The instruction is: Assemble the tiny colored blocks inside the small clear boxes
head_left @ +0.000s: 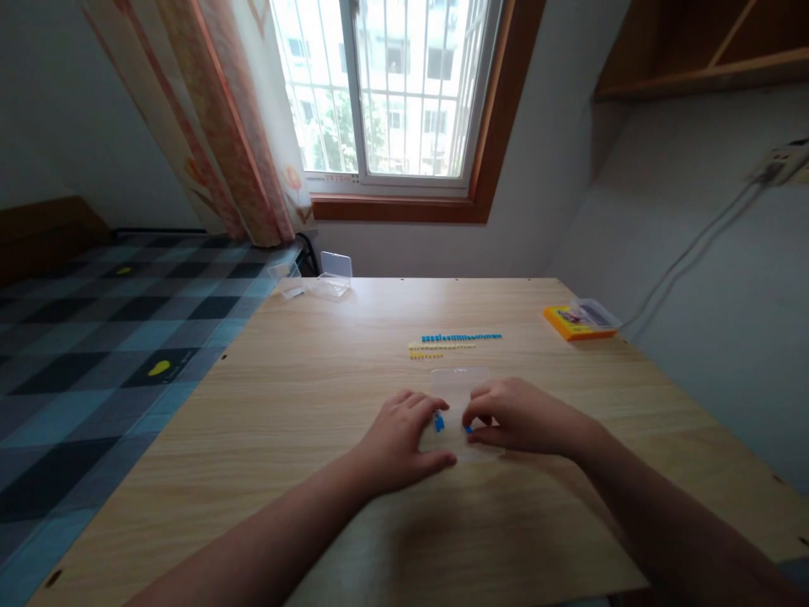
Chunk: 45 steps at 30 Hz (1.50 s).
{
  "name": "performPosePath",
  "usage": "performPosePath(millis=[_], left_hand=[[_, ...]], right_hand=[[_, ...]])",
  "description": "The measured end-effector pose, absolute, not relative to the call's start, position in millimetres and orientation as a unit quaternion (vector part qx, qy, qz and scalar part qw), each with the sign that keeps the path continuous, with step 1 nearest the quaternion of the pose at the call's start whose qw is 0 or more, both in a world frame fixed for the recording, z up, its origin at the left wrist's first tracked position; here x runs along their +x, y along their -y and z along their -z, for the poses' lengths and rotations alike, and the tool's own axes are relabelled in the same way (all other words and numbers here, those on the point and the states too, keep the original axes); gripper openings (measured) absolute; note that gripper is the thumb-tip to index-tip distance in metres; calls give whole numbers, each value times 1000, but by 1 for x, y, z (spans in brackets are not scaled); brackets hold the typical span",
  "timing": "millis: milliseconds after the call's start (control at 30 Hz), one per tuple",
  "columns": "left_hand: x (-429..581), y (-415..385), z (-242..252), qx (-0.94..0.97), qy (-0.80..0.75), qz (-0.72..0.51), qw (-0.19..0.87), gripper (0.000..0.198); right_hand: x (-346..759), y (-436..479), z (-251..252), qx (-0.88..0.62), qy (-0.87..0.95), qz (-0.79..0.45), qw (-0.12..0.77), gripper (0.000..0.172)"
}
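Observation:
A clear plastic box [452, 434] with its lid [460, 377] folded back lies on the table in front of me. My left hand [404, 438] grips the box's left side, fingers at the far part and thumb along the near edge. Small blue pieces [439, 421] sit inside the box beside those fingertips. Over the box's right part, my right hand [515, 415] is closed in a pinch on a small blue piece [468, 430], partly hidden by the fingers. Beyond the lid, small pieces lie in rows: a blue row [461, 337], a pale row [441, 346] and a shorter yellow row [425, 355].
Open clear boxes [333, 285] stand at the table's far left corner. An orange-yellow box [578, 320] with a clear plastic case on it lies near the right edge. A checked bed [126, 337] adjoins the table [303, 438] on the left; a cable [688, 244] hangs at right.

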<state>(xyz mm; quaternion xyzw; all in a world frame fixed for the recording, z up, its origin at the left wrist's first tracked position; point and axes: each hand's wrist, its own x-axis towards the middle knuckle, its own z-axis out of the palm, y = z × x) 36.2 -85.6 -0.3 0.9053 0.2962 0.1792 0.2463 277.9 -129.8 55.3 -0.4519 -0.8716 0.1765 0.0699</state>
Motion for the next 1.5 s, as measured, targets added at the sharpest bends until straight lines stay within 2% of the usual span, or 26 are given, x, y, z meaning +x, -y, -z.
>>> performPosePath(millis=[133, 300, 567, 900, 1500], left_hand=[[35, 85, 2, 904, -292, -183, 251, 58], [35, 85, 1, 903, -292, -184, 258, 58], [37, 86, 0, 902, -296, -179, 258, 59], [37, 85, -1, 902, -296, -182, 258, 58], [36, 86, 0, 905, -296, -177, 251, 58]], right_hand=[[270, 124, -31, -466, 874, -121, 64, 10], [279, 128, -29, -441, 885, -109, 98, 12], [276, 132, -23, -425, 897, -84, 86, 22], [265, 132, -11, -457, 879, -64, 118, 16], [258, 133, -10, -485, 867, -56, 100, 16]])
